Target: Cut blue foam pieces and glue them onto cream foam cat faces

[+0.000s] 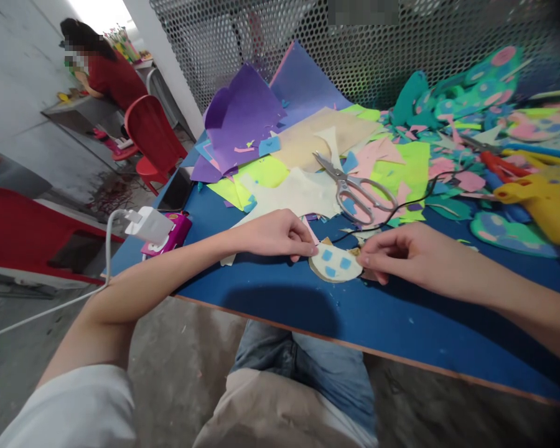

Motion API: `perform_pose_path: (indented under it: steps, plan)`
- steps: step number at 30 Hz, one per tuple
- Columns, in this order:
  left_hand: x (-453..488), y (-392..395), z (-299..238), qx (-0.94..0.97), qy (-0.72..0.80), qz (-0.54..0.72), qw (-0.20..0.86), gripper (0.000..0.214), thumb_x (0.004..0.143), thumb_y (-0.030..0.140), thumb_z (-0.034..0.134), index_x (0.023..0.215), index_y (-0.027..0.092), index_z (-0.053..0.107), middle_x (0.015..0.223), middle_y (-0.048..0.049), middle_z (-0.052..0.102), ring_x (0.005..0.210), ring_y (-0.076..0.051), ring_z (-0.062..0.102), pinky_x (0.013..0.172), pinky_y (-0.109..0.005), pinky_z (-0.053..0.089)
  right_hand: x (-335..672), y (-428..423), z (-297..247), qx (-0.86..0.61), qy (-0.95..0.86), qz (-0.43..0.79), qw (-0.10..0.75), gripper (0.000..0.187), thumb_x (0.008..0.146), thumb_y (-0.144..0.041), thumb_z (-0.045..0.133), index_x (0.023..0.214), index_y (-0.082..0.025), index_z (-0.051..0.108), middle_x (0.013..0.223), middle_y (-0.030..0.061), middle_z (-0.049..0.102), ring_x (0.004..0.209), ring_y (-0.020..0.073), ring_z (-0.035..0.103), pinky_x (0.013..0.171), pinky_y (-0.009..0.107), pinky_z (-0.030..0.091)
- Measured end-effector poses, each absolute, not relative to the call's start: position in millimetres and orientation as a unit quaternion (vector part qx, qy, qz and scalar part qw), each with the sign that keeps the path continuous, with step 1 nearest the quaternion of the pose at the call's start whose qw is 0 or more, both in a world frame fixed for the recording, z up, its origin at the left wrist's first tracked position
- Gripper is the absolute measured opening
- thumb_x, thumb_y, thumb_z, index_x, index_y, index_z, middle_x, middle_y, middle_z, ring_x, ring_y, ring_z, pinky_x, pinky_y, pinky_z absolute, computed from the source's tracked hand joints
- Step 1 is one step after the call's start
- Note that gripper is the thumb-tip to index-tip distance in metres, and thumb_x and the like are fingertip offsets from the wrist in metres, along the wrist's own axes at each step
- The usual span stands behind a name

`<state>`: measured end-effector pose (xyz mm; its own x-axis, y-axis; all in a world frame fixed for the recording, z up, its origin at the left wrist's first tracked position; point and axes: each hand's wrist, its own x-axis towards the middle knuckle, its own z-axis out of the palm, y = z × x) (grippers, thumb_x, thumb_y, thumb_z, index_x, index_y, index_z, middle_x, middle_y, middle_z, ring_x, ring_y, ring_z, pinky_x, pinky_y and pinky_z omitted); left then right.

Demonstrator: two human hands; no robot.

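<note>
A small cream felt piece with several blue squares [343,266] is held between my two hands, just above the blue table [382,323]. My left hand [284,235] pinches its left edge between thumb and fingertips. At its right edge, my right hand [396,252] pinches it the same way. Behind the piece lie metal scissors [343,177] with the blades pointing away to the left. A thin black cord [392,214] runs between the scissors and my right hand. The underside of the felt piece is hidden.
Purple felt sheets [242,121], a lime green sheet [404,171] and many scraps cover the back. A yellow glue gun [541,199] lies at the right. A white charger [148,224] sits at the left. Perforated metal [280,31] borders the table. Another person [112,74] sits far left.
</note>
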<state>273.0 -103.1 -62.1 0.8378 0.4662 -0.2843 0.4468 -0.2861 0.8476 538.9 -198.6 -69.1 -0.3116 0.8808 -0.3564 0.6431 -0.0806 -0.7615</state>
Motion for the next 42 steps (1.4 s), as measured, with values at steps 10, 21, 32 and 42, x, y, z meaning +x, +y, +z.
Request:
perform_pose_path:
  steps: [10,21,32,42]
  plan:
    - [275.7,-110.1,-60.3,0.815,0.335,-0.004,0.473,0.023,0.083,0.037,0.070,0.084,0.016,0.079,0.067,-0.0028,0.075,0.062,-0.011,0.066,0.059,-0.022,0.044,529.6,-199.8,-68.1,-0.586,-0.677,0.430,0.117,0.046,0.082,-0.064,0.070,0.072,-0.019,0.073,0.063,0.0043,0.070,0.057,0.0160,0.059,0.054,0.028,0.039]
    - [281.6,-119.9,-56.6,0.854,0.365,0.019,0.371,0.019,0.075,0.032,0.067,0.079,0.018,0.078,0.076,-0.0005,0.076,0.064,-0.011,0.063,0.059,-0.023,0.040,532.0,-200.0,-77.3,-0.582,-0.712,0.379,0.101,0.036,0.086,-0.052,0.067,0.073,-0.019,0.070,0.062,0.0018,0.065,0.056,0.0134,0.052,0.052,0.026,0.036]
    - [284.1,-122.5,-56.6,0.878,0.363,0.024,0.311,0.015,0.072,0.032,0.069,0.075,0.018,0.074,0.075,0.0002,0.074,0.063,-0.011,0.059,0.060,-0.025,0.038,528.7,-200.5,-79.3,-0.576,-0.752,0.305,0.097,0.029,0.086,-0.044,0.067,0.070,-0.021,0.066,0.059,0.0004,0.063,0.053,0.0134,0.053,0.051,0.027,0.035]
    - [283.7,-123.5,-55.1,0.886,0.359,0.021,0.291,0.016,0.073,0.035,0.071,0.076,0.019,0.074,0.074,0.0012,0.073,0.062,-0.011,0.059,0.059,-0.025,0.035,528.7,-201.2,-79.1,-0.581,-0.746,0.305,0.114,0.027,0.086,-0.043,0.070,0.071,-0.021,0.065,0.060,0.0002,0.064,0.053,0.0139,0.054,0.053,0.027,0.035]
